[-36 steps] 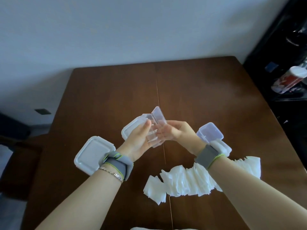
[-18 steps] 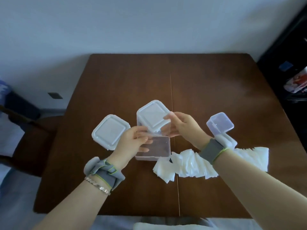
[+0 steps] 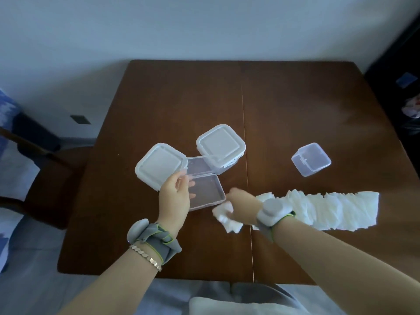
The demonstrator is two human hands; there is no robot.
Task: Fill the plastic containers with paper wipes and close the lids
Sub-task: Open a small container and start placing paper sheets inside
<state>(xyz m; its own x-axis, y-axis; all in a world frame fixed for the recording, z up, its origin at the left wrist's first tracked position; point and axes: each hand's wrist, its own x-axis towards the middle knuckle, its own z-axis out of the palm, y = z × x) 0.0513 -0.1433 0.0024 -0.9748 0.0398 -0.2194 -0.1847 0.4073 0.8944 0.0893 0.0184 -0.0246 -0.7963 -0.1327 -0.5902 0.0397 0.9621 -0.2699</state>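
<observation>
An open clear plastic container (image 3: 208, 192) lies on the brown table (image 3: 295, 110), its hinged lid (image 3: 197, 165) tipped back. My left hand (image 3: 175, 196) grips its left edge. Just right of it, my right hand (image 3: 241, 206) is closed on a few white paper wipes (image 3: 223, 215) at the left end of a long fanned row of wipes (image 3: 329, 211). Two closed white-lidded containers stand behind: one (image 3: 161, 165) at the left, one (image 3: 220, 147) further back. A small clear closed container (image 3: 311, 159) stands apart at the right.
A dark chair (image 3: 41, 164) stands beside the table's left edge. A dark cabinet with items (image 3: 406, 92) is at the far right. The near table edge (image 3: 159, 275) runs just above my lap.
The clear container has gone from held in the air to lying open on the table. My right hand left it and dropped onto the wipes; the camera tilted further down.
</observation>
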